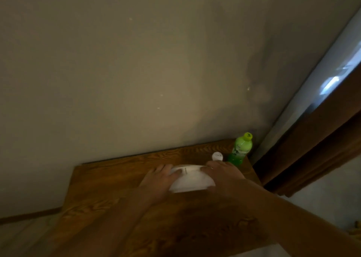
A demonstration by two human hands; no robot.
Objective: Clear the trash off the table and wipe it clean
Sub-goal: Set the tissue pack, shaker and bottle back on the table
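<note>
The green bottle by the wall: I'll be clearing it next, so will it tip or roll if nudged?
The green bottle stands upright, tall and narrow near the table corner, so it probably tips easily. Its round body would likely roll once down. Its fill level is unclear, so weight is uncertain.

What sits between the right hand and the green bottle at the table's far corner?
In the head view, a small white cap stands between the right hand and the green bottle; what it tops is hidden.
</note>
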